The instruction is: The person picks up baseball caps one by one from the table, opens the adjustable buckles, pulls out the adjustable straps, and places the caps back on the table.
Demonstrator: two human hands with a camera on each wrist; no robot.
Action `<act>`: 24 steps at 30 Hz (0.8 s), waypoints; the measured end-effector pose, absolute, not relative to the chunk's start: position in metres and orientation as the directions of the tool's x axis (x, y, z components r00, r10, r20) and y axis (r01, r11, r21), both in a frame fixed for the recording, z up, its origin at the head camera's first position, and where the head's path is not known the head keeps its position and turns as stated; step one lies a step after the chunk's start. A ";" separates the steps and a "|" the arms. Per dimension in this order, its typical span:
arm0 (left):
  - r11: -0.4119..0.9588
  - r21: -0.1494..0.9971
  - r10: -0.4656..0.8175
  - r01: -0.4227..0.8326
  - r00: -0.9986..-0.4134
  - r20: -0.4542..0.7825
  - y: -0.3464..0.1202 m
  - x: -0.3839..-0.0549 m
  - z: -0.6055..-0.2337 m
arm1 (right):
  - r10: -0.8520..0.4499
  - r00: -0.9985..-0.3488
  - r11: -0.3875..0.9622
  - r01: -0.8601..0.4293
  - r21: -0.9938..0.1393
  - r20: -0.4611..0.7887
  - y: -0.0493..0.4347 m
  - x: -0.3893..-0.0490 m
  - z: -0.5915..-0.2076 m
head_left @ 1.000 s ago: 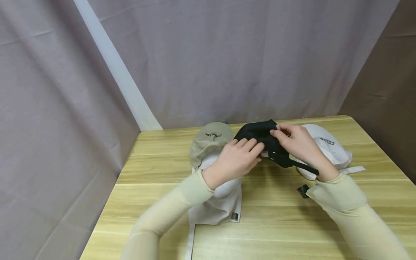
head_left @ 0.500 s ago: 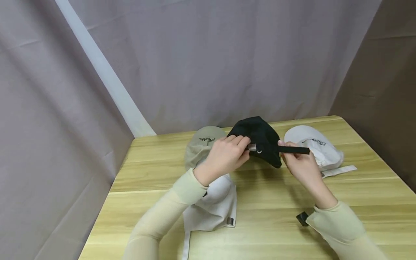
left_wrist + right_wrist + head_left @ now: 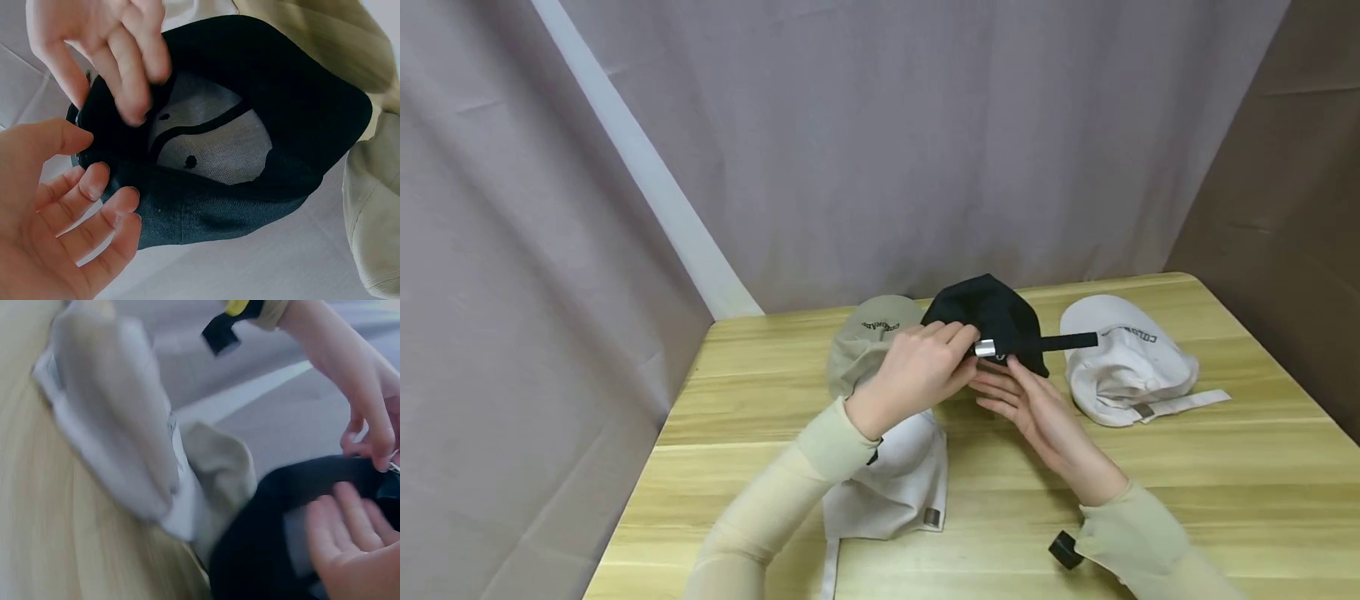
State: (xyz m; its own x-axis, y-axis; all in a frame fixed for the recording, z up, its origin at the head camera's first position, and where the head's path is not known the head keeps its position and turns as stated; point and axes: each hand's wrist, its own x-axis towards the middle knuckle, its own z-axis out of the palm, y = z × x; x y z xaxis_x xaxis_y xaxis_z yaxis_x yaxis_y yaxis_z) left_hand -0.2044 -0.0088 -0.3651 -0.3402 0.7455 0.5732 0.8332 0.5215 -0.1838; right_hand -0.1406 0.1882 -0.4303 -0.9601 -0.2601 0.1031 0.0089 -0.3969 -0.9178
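Observation:
A black cap point(image 3: 988, 304) is held up above the table, its hollow inside facing the left wrist camera point(image 3: 212, 131). My left hand point(image 3: 925, 362) pinches the cap's back edge beside a silver buckle point(image 3: 985, 348). From that buckle a black strap point(image 3: 1071, 342) runs to the right, its end sticking out free. My right hand point(image 3: 1041, 412) is below the cap's back edge, thumb by the rim. In the right wrist view, the fingers of the right hand point(image 3: 350, 531) are straight and reach over the cap's opening.
On the wooden table point(image 3: 1000, 533), a khaki cap point(image 3: 872, 325) sits at the back left. A pale cap point(image 3: 891, 492) lies in front of it, partly behind my left arm. A white cap point(image 3: 1127, 358) with a loose strap rests at the right. A curtain hangs behind.
The black cap has turned so its buckle and strap face me. My right hand first held the strap, then let it go and moved left under the cap's back edge.

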 end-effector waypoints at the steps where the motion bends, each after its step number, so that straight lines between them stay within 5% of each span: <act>1: 0.520 -0.186 0.747 0.833 -0.339 0.571 -0.008 -0.204 -0.366 | -0.262 -0.959 -0.499 0.035 -0.866 0.112 0.187 -0.142 -0.432; 5: 0.518 -0.186 0.755 0.835 -0.344 0.559 -0.007 -0.203 -0.370 | -0.247 -0.956 -0.762 0.090 -0.641 0.160 0.183 -0.150 -0.440; 11: 0.520 -0.170 0.757 0.837 -0.360 0.545 -0.005 -0.203 -0.377 | -0.224 -0.950 -0.868 0.093 -0.487 0.218 0.180 -0.160 -0.447; 24: 0.644 0.064 0.641 0.763 -0.582 0.500 -0.003 -0.194 -0.381 | -0.074 -0.990 -0.723 -0.028 -0.690 0.117 0.163 -0.164 -0.446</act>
State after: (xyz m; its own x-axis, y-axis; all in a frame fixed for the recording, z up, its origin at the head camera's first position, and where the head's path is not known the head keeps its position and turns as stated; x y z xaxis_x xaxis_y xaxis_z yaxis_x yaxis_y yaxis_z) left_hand -0.1942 -0.0034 -0.3806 -0.5825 0.6405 0.5004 0.7626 0.6437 0.0638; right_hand -0.1643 0.1626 -0.4459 -0.9903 -0.0739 0.1173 -0.0279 -0.7228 -0.6905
